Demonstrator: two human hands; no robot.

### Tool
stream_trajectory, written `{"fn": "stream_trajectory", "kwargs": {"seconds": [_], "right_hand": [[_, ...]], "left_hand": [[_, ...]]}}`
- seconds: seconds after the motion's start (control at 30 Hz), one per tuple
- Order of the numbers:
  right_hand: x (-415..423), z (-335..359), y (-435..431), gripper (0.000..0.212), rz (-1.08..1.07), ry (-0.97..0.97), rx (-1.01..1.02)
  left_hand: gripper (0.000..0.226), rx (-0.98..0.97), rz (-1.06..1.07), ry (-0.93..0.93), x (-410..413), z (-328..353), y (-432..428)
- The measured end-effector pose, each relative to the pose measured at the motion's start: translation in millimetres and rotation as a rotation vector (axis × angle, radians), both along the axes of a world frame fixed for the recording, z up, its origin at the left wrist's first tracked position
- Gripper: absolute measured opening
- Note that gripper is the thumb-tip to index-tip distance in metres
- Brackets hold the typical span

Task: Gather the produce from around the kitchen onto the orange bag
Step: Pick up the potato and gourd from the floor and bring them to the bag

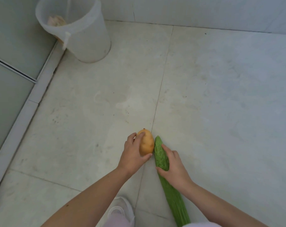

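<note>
The left hand (133, 153) is cupping the firm, smooth mango (145, 142), fingers wrapped round it; the right hand (175, 167) is gripping the long, stiff bitter gourd (162, 158) near its tip — likely tail-heavy — over the floor (221, 104).

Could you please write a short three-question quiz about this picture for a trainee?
1. True or false: the left hand grips the mango.
2. Which item does the right hand hold: (a) the long green gourd, (b) the white bucket, (c) a knife?
3. Fill in: the orange bag is ___ in this view.

Key: 1 true. 2 a. 3 not visible.
</note>
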State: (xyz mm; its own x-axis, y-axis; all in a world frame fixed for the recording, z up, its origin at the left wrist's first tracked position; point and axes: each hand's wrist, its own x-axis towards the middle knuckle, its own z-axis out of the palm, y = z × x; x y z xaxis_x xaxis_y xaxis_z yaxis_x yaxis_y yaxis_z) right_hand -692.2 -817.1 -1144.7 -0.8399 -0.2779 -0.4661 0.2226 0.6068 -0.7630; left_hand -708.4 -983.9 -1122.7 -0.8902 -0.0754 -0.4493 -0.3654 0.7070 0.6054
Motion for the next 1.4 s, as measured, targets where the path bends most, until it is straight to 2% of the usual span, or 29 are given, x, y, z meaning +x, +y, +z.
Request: {"fn": "stream_trajectory", "kwargs": {"seconds": [0.27, 0.5, 0.67, 1.1, 1.4], "right_hand": [[-6, 3, 4, 0.076, -0.026, -0.071, -0.035], [-10, 6, 8, 0.074, -0.043, -0.098, -0.073], [-18, 15, 8, 0.073, -0.053, -0.047, -0.120], [-62, 89, -13, 0.075, -0.029, 0.091, -0.199], [-85, 174, -51, 0.075, 0.089, 0.301, -0.225]], "left_hand": [[0.070, 0.197, 0.185, 0.011, -9, -3, 9], [0.068, 0.245, 0.261, 0.004, -11, 0, 14], [0.067, 0.243, 0.281, 0.014, -2, 6, 10], [0.063, 0.353, 0.464, 0.249, 18, 78, -27], [0.059, 0.428, 0.634, 0.459, 31, 157, -79]]}}
